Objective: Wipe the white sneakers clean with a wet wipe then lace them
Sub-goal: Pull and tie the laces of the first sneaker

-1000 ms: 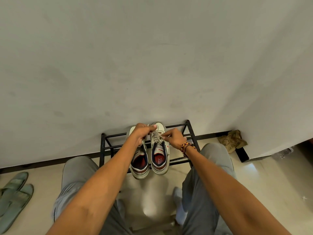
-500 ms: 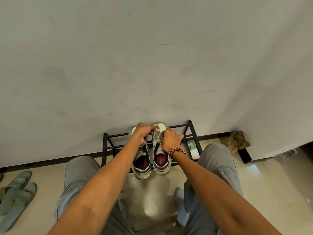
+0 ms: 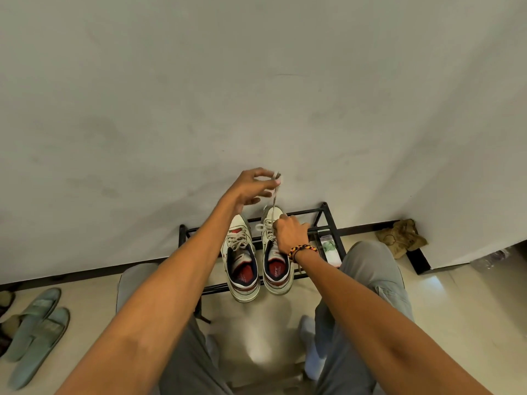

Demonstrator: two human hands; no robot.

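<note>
Two white sneakers with red and navy linings stand side by side on a low black metal rack (image 3: 325,212), toes to the wall. The left sneaker (image 3: 241,269) has its lace threaded. My left hand (image 3: 252,186) is raised above the right sneaker (image 3: 276,273) and pinches the end of its lace (image 3: 274,205), which runs taut down to the eyelets. My right hand (image 3: 291,233), with a braided bracelet at the wrist, rests on the front of the right sneaker, fingers closed at the lacing; what they pinch is hidden.
A green and white wipes pack (image 3: 329,248) lies on the rack to the right of the sneakers. A crumpled tan cloth (image 3: 400,236) sits by the wall corner. Green slippers (image 3: 37,329) lie on the floor at left. My grey-trousered knees flank the rack.
My left hand has risen well above the shoes, pulling the lace end up and taut. My right hand has stayed on the right sneaker's lacing.
</note>
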